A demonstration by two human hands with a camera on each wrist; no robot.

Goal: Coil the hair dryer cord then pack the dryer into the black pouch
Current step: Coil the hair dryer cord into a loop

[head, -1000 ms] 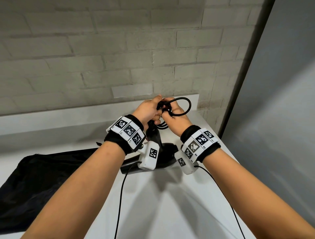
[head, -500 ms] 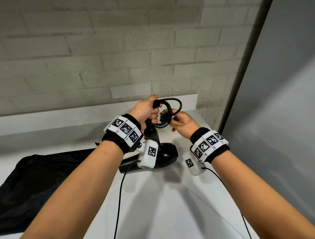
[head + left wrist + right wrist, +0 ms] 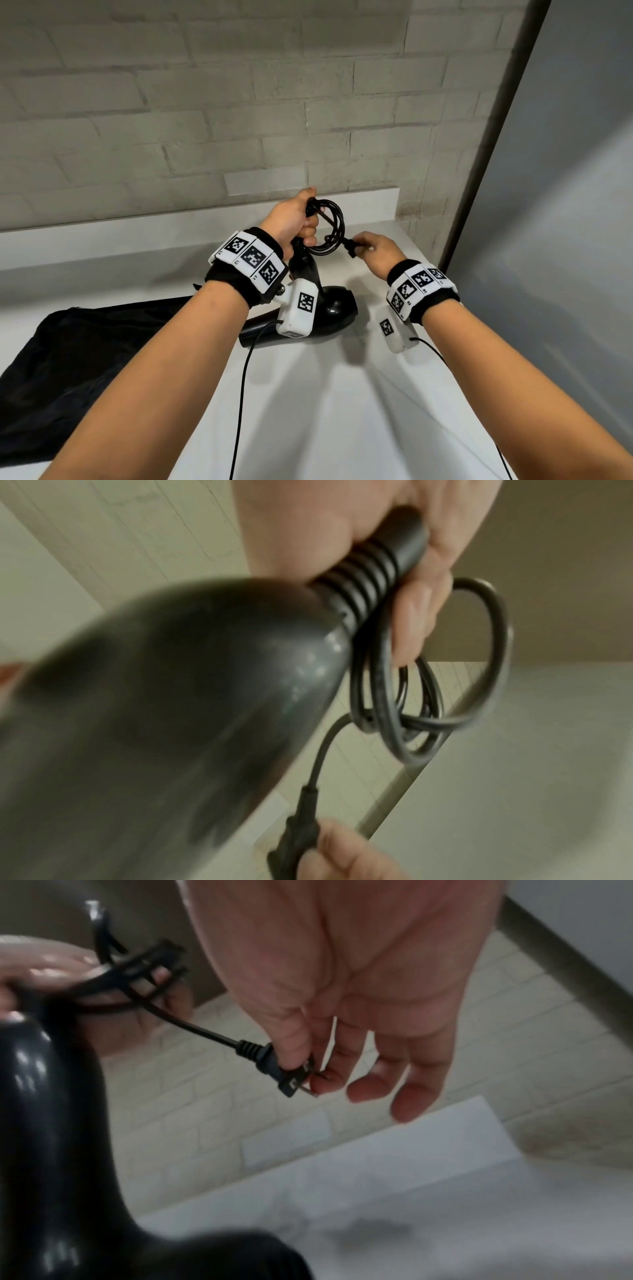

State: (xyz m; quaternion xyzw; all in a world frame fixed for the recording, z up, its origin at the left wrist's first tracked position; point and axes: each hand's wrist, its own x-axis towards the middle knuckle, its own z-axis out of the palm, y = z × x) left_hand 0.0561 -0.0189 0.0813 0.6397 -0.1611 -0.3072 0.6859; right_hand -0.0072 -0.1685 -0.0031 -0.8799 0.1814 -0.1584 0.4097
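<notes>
Left hand (image 3: pixel 294 222) grips the dryer (image 3: pixel 310 291) handle plus coiled cord (image 3: pixel 330 226). Only the right wrist view shows the right hand (image 3: pixel 342 988) pinching the plug (image 3: pixel 274 1064) by thumb and fingertip. Pouch (image 3: pixel 68 359) lies left of both hands.

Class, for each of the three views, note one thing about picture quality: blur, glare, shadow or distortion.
Head view: sharp, wall bricks bowed by the wide lens, soft arm shadows on the white counter. Left wrist view: hair dryer fills the frame, smeared by blur, small glints on it. Right wrist view: plug fairly crisp, the dryer's dark body blurred.
</notes>
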